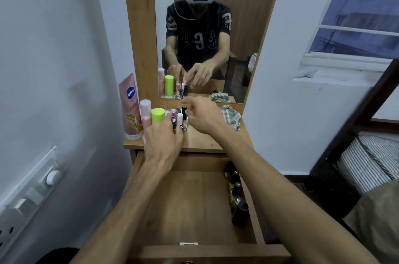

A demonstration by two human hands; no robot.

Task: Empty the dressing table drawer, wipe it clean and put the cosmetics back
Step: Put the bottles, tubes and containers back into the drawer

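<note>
Drawer [194,205] stands pulled out below the table [207,140]; its floor is mostly bare, with a row of dark bottles [235,194] lined along its 3 o'clock wall. The remaining cosmetics, a cluster of small nail-polish bottles [180,118], stand on the table top at 12 o'clock of the drawer, flanked at 9 o'clock by a green-capped container [157,115], a pink bottle [145,112] and a pink lotion tube [130,108]. A checked cloth [231,115] lies at 3 o'clock of the cluster.

Left hand [163,138] sits at the cluster's near edge, fingers curled against the small bottles; whether they pinch one cannot be told. Right hand [203,114] hovers just beside the cluster, fingers loosely curled, holding nothing visible.

Risks, as judged: the bottles stand tightly packed and narrow-based, so lifting one could topple neighbours toward the table edge and into the drawer. The green-capped container, touching the left hand's knuckles, may be nudged over.
</note>
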